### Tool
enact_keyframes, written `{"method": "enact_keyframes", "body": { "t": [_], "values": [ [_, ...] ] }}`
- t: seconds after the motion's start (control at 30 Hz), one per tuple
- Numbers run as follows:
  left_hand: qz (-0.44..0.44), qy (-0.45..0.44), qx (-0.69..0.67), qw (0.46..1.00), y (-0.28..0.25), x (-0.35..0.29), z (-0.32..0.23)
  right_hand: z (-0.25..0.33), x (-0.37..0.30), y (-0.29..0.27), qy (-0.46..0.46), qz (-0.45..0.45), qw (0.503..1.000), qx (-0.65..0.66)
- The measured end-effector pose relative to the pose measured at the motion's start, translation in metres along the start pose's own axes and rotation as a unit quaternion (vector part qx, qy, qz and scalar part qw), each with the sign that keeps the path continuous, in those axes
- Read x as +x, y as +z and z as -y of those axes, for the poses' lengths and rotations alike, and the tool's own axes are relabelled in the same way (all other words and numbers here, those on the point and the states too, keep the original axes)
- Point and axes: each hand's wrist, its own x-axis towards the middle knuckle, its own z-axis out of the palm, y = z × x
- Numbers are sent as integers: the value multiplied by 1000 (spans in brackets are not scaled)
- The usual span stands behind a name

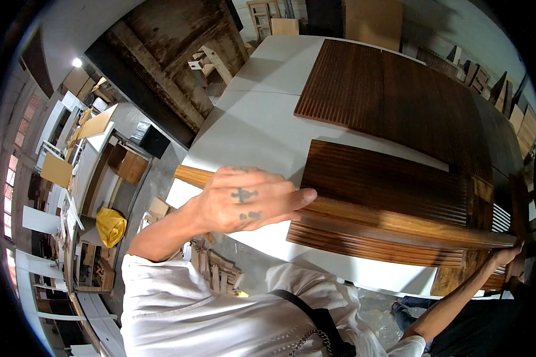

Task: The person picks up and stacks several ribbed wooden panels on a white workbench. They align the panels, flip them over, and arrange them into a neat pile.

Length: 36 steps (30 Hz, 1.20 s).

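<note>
White table (250, 137), ribbed panels (346, 80); long board (369, 217) gripped in fingers of left hand (247, 199); right hand (506, 254) at end, closure unclear.

Wood offcuts (222, 275) and leaning boards (373, 24) mark a woodworking workshop.

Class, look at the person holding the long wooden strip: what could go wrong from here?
Scraping: the long wooden strip crosses over a dark ribbed panel, so dragging it might scuff the ridges.

Knocking: its left end sticks out past the left hand and could catch something if the strip swings.

Slipping: the right hand is out at the other end, so a weak grip there might let that end drop.
</note>
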Motion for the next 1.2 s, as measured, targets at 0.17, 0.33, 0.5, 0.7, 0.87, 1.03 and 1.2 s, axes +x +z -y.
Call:
{"method": "enact_keyframes", "body": {
  "t": [0.17, 0.33, 0.5, 0.7, 0.87, 1.03, 1.2],
  "values": [
    [-30, -41, -13, 999, 5, -5, -2, -2, 1, 1, -12, 3, 1000, -8],
    [32, -26, -34, 999, 1, 4, -3, -5, 0, 1, -18, 3, 1000, -13],
    [-31, -58, -42, 997, 6, -2, -6, -13, -3, 0, -27, 6, 999, -21],
    [-27, -35, 10, 999, 4, -8, -5, -17, -1, -5, -44, 4, 999, -27],
    [-50, -38, -61, 996, 12, -5, -2, -17, 3, -6, -57, 7, 998, -33],
    [-31, -12, -16, 999, 7, -5, -3, -20, 3, -6, -64, 6, 997, -33],
    [-40, -20, -44, 998, 13, -5, 0, -21, 3, -12, -83, 10, 996, -36]
  ]
}}
